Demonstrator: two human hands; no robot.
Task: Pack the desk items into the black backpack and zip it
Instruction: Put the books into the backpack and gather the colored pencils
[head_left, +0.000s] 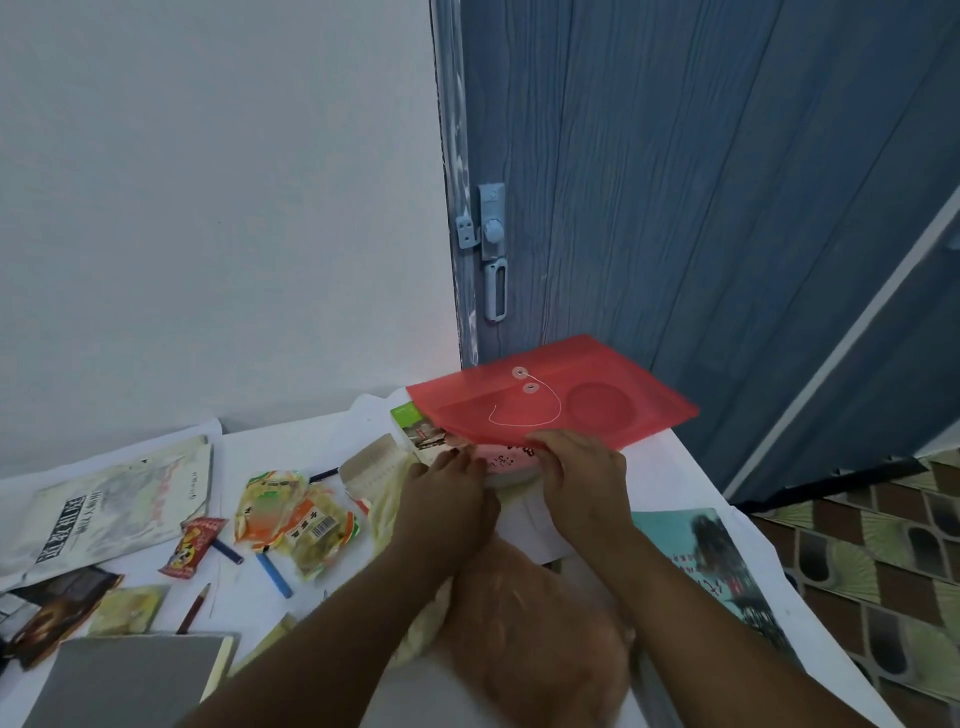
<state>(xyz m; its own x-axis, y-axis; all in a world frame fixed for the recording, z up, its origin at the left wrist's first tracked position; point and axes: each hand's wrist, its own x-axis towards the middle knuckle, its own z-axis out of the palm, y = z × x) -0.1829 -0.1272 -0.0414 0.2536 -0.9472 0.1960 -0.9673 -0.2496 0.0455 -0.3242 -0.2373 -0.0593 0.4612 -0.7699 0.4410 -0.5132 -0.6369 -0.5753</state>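
Red string-tie document envelope (561, 402) is raised at 12 o'clock over the white desk (670, 478), its far edge toward the blue door (727, 208). Right hand (582, 467) grips its near edge, fingers curled under, thumb on top. Left hand (452, 483) lies at 9 o'clock of the right, fingertips at the pink booklet (498, 462) beneath the envelope; whether it grips, cannot tell. Snack packets (296, 514) lie at 8 o'clock.
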